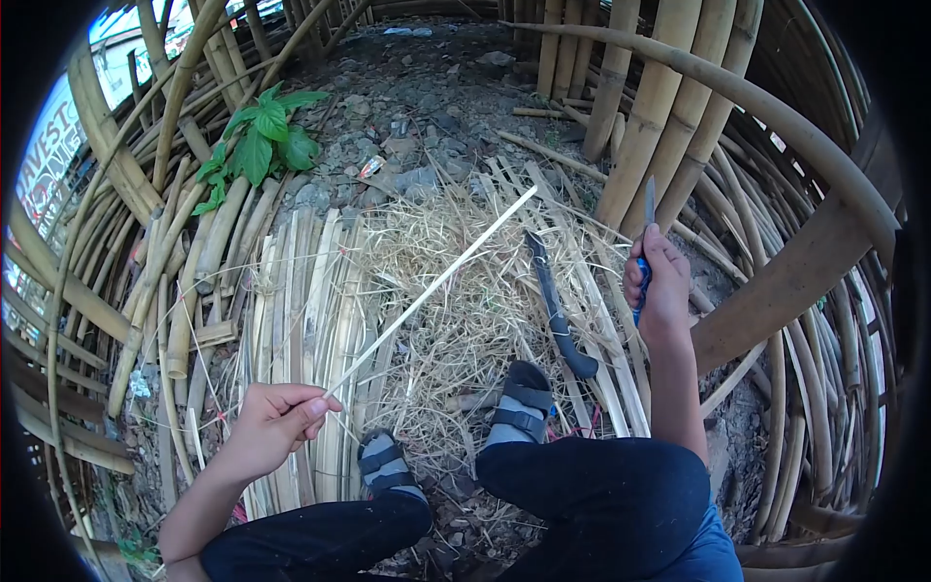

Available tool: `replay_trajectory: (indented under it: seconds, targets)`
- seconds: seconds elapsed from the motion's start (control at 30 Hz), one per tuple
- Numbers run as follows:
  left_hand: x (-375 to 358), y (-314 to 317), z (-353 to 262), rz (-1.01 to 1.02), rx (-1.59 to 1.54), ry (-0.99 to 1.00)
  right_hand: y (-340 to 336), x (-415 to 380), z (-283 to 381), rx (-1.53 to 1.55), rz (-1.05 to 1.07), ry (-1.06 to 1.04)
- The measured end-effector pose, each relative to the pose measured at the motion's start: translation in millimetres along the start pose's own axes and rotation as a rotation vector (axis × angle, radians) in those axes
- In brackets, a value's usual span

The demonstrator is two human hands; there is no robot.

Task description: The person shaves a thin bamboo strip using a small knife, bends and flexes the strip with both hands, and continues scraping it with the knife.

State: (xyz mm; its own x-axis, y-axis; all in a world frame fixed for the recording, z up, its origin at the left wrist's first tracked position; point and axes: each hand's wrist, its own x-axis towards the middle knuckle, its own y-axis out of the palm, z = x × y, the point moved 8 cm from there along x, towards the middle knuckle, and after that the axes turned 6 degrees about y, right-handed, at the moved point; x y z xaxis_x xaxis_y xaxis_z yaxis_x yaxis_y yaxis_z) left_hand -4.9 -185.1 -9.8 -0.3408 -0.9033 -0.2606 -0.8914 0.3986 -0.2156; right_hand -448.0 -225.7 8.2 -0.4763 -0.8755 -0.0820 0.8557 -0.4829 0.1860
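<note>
My left hand [279,427] pinches one end of a thin pale bamboo strip [438,281] between thumb and fingers. The strip slants up and to the right over a heap of shavings [456,320], its far end free. Off to the right, my right hand [664,276] is wrapped round the blue handle of a knife [650,206], the blade pointing up and away from me. Knife and strip are well apart. Between the hands, a dark-handled tool [553,310] with a curved end lies on the shavings and slats; I cannot make out its kind.
Split bamboo slats [291,291] lie left of the shavings. Thick bamboo poles [659,116] stand at the upper right, and a bent pole [776,97] arches over the right side. A leafy plant [262,136] grows at upper left. My sandalled feet [519,407] rest by the shavings.
</note>
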Motion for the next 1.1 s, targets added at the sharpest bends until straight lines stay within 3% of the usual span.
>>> replay_trajectory:
  seconds: [0.07,0.2,0.27,0.3,0.37,0.57,0.77,1.1]
  targets:
    - [5.3,8.0,-1.9,0.010,-0.058,-0.027,49.2,-22.1,-1.7,-0.075,0.300,-0.165]
    - [17.9,29.1,-20.3,0.077,-0.228,0.019,134.0,-87.5,-18.0,-0.369,0.692,-0.246]
    - [23.5,40.2,-30.9,0.130,-0.337,0.051,166.4,-121.1,-4.6,-0.584,0.767,-0.671]
    - [25.2,44.3,-36.2,0.113,-0.323,0.051,175.5,-126.6,-6.6,-0.579,0.772,-0.677]
    - [24.7,54.6,-43.7,0.110,-0.335,0.041,191.7,-152.4,-2.9,-0.691,0.764,-1.011]
    - [18.3,68.0,-58.4,0.138,-0.432,0.084,191.9,-164.6,12.1,-0.755,0.566,-1.213]
    - [12.4,68.0,-65.4,0.136,-0.301,0.177,178.4,-148.1,19.5,-0.811,0.480,-1.122]
    - [11.6,62.6,-64.0,0.060,-0.195,0.241,170.5,-134.0,18.4,-0.849,0.386,-1.168]
